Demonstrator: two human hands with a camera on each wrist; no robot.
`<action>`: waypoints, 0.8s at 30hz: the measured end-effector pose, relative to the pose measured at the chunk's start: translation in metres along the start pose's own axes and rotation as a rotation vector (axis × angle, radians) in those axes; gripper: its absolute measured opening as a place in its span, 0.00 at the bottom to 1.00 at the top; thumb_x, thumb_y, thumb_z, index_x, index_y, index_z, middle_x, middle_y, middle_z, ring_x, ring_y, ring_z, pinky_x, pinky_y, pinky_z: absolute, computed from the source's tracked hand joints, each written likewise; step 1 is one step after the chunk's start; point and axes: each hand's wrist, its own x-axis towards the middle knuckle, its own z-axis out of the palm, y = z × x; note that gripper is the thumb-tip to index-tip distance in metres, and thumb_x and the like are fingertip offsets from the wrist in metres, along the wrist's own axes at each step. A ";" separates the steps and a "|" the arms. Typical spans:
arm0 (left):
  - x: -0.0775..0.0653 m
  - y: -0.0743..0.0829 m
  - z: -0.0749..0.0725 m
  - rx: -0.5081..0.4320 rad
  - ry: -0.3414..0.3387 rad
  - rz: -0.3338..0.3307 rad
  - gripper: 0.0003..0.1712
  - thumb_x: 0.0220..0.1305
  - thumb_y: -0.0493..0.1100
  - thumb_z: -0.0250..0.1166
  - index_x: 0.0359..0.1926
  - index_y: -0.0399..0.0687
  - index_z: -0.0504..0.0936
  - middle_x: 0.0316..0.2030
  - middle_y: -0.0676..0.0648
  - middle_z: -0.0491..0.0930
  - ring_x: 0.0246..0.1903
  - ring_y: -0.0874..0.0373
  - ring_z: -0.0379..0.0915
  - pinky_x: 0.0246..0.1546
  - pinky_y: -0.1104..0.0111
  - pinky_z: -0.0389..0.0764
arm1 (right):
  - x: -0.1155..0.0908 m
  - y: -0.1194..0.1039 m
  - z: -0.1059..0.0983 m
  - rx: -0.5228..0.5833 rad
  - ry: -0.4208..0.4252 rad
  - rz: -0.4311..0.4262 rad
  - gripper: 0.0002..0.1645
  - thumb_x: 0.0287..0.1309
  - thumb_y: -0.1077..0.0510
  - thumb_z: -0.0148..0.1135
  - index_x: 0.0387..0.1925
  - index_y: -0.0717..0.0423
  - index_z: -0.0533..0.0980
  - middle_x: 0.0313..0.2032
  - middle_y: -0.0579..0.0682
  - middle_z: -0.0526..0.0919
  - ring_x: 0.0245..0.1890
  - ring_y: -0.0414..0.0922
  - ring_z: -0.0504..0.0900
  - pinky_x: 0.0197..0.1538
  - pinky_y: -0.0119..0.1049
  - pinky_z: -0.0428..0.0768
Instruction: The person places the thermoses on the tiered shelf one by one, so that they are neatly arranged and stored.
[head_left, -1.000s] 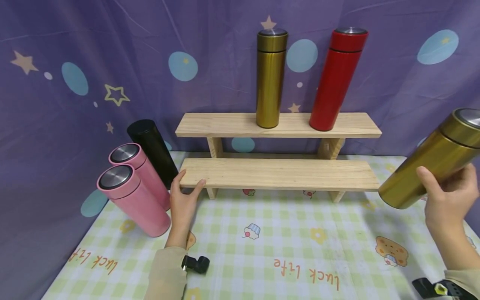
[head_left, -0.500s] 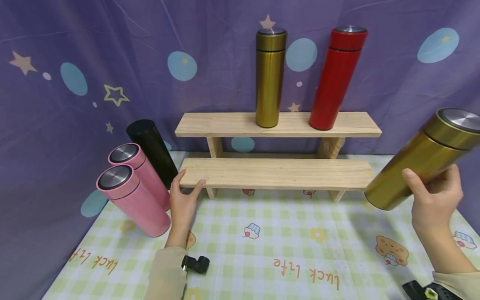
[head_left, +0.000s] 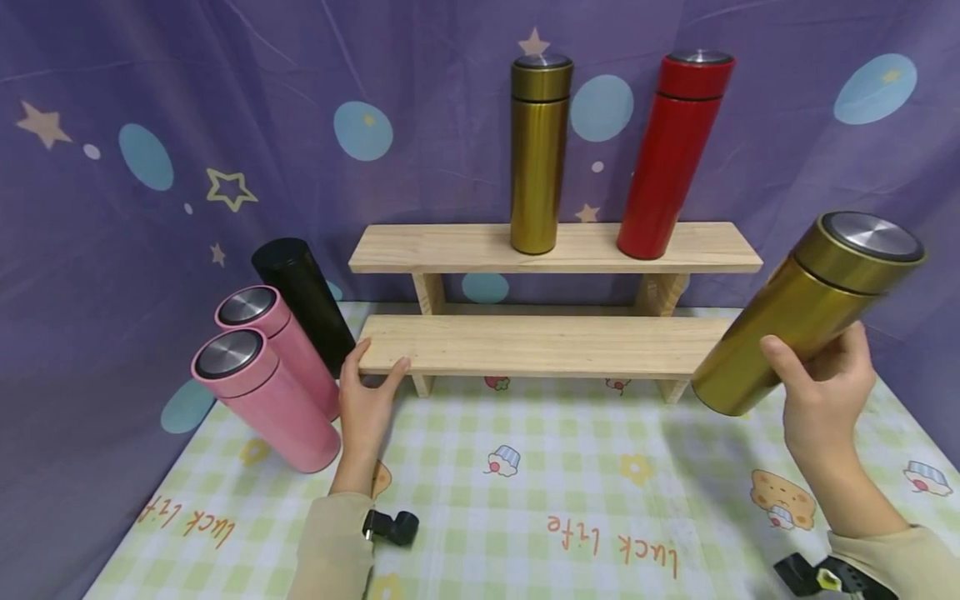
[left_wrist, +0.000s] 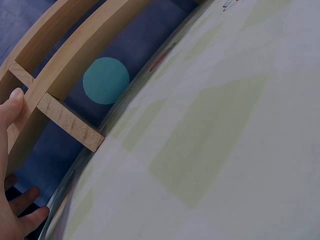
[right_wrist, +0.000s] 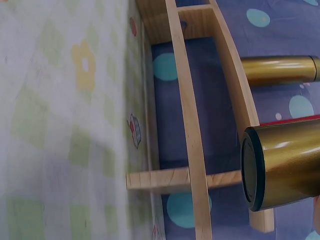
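One gold bottle (head_left: 787,308) is gripped by the right hand (head_left: 828,404), thumb and fingers closed round its side; it is held in the air, tilted, lower end near the right end of the lower board (head_left: 555,343). That board's left front corner is held between thumb and fingers of the left hand (head_left: 366,408). Upper board (head_left: 435,248) occupied by a second gold bottle (head_left: 538,167) and a red bottle (head_left: 671,167). Two pink bottles (head_left: 270,408) and a black bottle (head_left: 311,304) are grouped beside the left hand.
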 end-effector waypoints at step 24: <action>-0.001 0.002 -0.001 -0.010 -0.024 -0.006 0.45 0.57 0.60 0.72 0.72 0.53 0.66 0.69 0.43 0.62 0.69 0.47 0.57 0.66 0.51 0.61 | -0.014 0.016 0.046 -0.035 -0.145 0.032 0.30 0.46 0.75 0.65 0.55 0.66 0.74 0.46 0.58 0.80 0.43 0.47 0.79 0.47 0.32 0.75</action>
